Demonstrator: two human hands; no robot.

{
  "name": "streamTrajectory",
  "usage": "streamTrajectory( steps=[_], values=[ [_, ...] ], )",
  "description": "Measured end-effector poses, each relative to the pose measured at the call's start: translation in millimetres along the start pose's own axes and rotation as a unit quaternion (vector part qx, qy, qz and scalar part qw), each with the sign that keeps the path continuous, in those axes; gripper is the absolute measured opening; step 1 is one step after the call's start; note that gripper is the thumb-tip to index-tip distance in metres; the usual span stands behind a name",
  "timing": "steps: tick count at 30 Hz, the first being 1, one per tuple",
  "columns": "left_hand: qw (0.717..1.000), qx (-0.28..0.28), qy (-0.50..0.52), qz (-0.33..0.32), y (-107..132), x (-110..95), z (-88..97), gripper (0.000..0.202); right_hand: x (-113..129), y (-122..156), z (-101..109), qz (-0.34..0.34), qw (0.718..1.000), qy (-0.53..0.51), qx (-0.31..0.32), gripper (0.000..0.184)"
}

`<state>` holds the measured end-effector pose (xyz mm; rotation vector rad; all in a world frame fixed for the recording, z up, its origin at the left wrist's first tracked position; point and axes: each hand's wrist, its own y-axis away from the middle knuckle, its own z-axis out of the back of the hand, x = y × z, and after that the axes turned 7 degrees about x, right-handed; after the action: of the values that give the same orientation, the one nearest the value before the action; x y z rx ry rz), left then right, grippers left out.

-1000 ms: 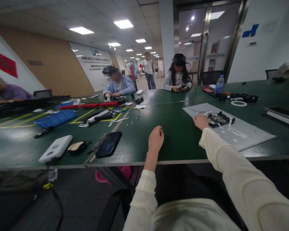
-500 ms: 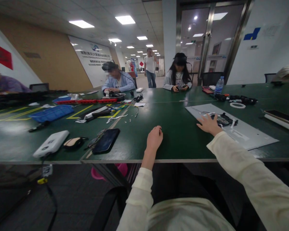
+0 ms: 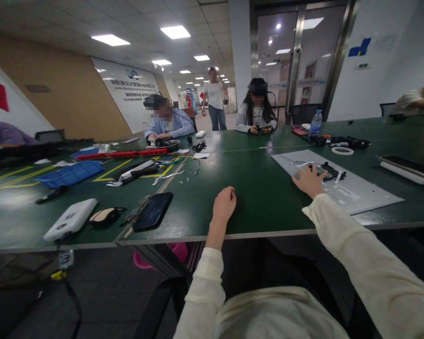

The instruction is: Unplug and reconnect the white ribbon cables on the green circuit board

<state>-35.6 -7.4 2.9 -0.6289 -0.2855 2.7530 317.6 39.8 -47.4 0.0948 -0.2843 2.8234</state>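
My left hand [image 3: 224,203] rests on the green table [image 3: 261,197] near its front edge, fingers loosely curled under, nothing visible in it. My right hand [image 3: 308,180] lies flat with fingers spread on the near corner of a grey mat [image 3: 360,195]. Just beyond its fingertips sits a small dark circuit device [image 3: 325,172] with white strips around it. Both arms wear cream sleeves.
A black phone [image 3: 153,211], a white power bank [image 3: 70,219] and a dark pouch [image 3: 104,215] lie at the left. Further back are a blue tray [image 3: 70,173], red strips, a tape ring [image 3: 342,150] and a water bottle [image 3: 315,123]. Several people sit around the table; one stands behind.
My right hand has slid back a little from the dark device and spread flat on the grey mat's corner. The left hand has stayed put. The view has shifted slightly.
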Motion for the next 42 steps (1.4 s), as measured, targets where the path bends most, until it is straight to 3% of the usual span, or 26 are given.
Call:
streamTrajectory(
  steps=[15, 31, 34, 37, 42],
  values=[
    [1.000, -0.009, 0.009, -0.013, 0, 3, -3.5, 0.021, -28, -23, -9, -0.085, 0.995, -0.047, -0.011, 0.056],
    [1.000, -0.001, 0.013, -0.016, 1, 6, -4.8, 0.020, -53, -22, -14, -0.056, 0.996, -0.064, -0.011, 0.057],
    [1.000, -0.006, 0.011, -0.020, 0, 6, -5.3, 0.020, -59, -20, -11, -0.049, 0.992, -0.109, -0.041, 0.053],
    [1.000, -0.004, 0.012, -0.017, 0, 6, -5.3, 0.020, -72, -23, -4, -0.070, 0.967, -0.207, -0.132, 0.044],
    [1.000, -0.003, 0.008, -0.014, -2, 5, -4.2, 0.021, -106, -29, 3, -0.190, 0.883, -0.350, -0.250, 0.037]
  ],
)
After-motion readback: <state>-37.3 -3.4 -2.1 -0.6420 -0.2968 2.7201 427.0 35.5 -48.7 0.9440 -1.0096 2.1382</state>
